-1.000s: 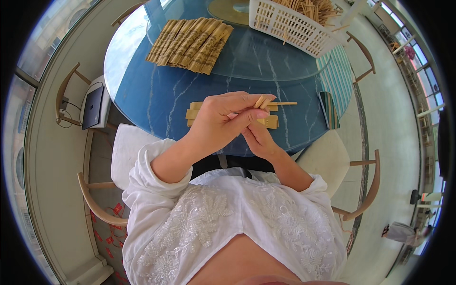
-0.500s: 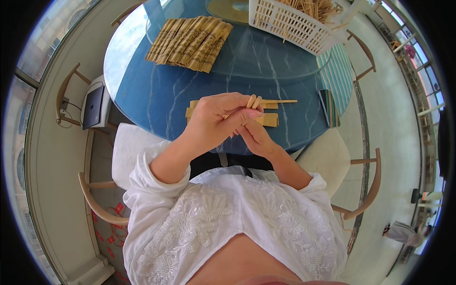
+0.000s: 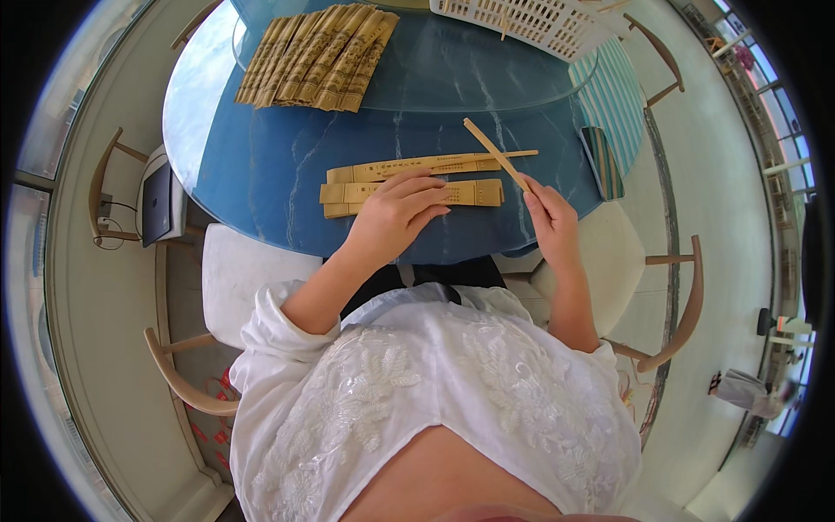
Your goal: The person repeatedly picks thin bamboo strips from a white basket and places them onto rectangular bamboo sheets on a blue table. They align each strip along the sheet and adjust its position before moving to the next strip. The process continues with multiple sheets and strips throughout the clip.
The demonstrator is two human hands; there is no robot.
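A thin, pale wooden chopstick (image 3: 494, 153) is pointing up and away from the person at a slant, its lower end sitting between the fingertips of the right hand (image 3: 550, 222) and its upper end hanging free above the blue table. 2 long tan paper sleeves with dark print are lying flat near the table's front edge, almost parallel, running left to right. The farther sleeve (image 3: 417, 166) is lying just beyond the nearer one. The left hand (image 3: 393, 217) is resting palm down on the nearer sleeve (image 3: 474, 192), covering its middle part.
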